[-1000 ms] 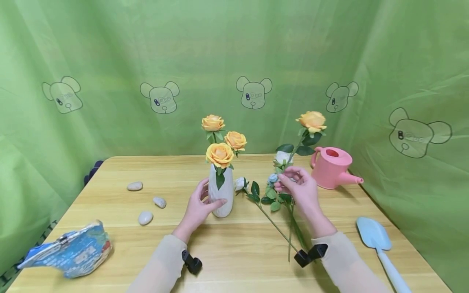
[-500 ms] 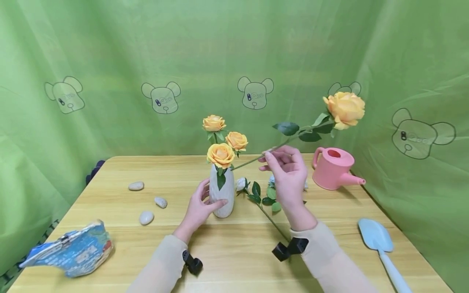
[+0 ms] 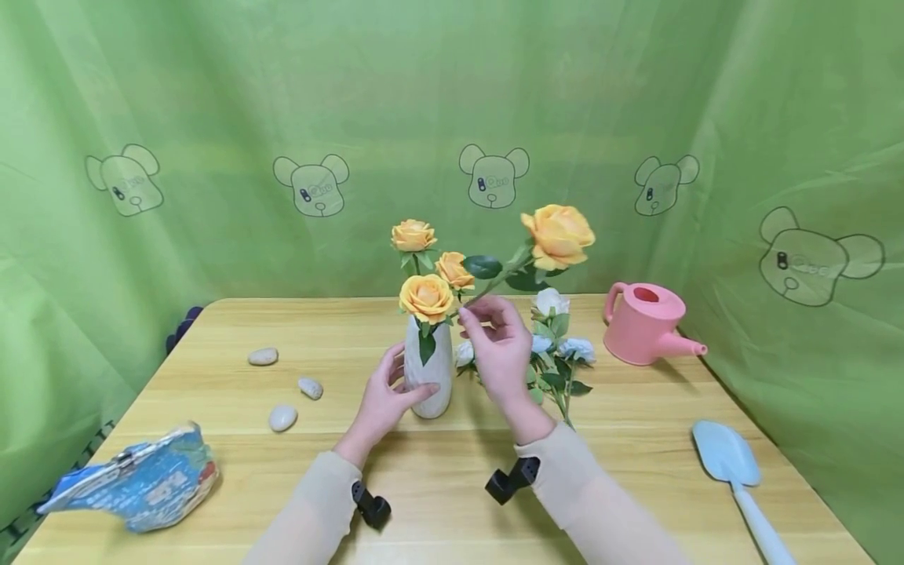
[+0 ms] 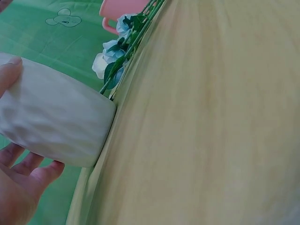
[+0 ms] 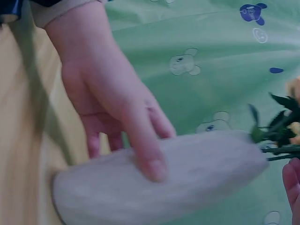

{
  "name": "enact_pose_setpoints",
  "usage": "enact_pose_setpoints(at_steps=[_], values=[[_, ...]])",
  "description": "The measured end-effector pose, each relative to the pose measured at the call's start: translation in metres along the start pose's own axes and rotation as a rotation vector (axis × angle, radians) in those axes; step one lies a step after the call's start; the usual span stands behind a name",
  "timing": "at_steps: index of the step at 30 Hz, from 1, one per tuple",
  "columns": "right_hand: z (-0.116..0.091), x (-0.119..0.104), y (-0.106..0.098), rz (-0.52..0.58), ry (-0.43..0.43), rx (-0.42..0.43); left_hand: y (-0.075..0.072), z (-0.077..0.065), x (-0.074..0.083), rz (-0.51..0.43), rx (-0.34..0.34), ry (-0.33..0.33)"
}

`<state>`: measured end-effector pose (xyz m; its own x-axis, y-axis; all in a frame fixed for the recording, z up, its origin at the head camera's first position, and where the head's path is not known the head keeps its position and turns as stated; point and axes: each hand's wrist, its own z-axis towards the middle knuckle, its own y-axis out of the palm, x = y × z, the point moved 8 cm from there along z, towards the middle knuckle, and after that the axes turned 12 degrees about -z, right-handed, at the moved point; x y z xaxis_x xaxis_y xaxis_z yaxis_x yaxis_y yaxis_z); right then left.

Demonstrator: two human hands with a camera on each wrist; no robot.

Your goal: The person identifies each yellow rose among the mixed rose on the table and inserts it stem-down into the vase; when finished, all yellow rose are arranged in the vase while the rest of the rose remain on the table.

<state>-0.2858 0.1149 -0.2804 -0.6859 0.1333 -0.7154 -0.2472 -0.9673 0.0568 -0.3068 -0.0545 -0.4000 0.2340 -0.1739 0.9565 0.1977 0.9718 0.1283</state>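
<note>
A white textured vase [image 3: 436, 357] stands mid-table, holding several yellow-orange roses [image 3: 426, 298]. Wrapped around its lower body is my left hand [image 3: 384, 408], thumb across the front; the left wrist view shows the vase [image 4: 51, 112] between thumb and fingers. My right hand [image 3: 503, 353] pinches the stem of another yellow-orange rose [image 3: 558, 237] beside the vase mouth. That bloom tilts up to the right, and its lower stem is hidden behind the fingers and the front rose. In the right wrist view, fingertips of the right hand [image 5: 291, 183] show close to the stems at the mouth.
White and light-blue flowers [image 3: 575, 350] lie right of the vase, partly behind the right hand. A pink watering can [image 3: 639, 333] stands at back right, a light-blue trowel [image 3: 726, 451] at front right. Stones [image 3: 282, 417] and a blue bag [image 3: 165, 482] are at left.
My right hand has lifted the rose from beside the other flowers and carried it left to the vase mouth, its bloom swinging right, then back left. The left hand stays on the vase.
</note>
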Motion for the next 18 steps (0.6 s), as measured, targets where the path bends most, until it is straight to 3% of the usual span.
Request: enact_pose_setpoints(at_steps=[11, 18], values=[[-0.006, -0.004, 0.019, -0.125, 0.075, -0.031, 0.002, 0.0, 0.003, -0.001, -0.005, 0.0], [-0.009, 0.001, 0.021, -0.236, 0.107, -0.043, 0.002, -0.001, 0.003, -0.005, -0.006, 0.005]])
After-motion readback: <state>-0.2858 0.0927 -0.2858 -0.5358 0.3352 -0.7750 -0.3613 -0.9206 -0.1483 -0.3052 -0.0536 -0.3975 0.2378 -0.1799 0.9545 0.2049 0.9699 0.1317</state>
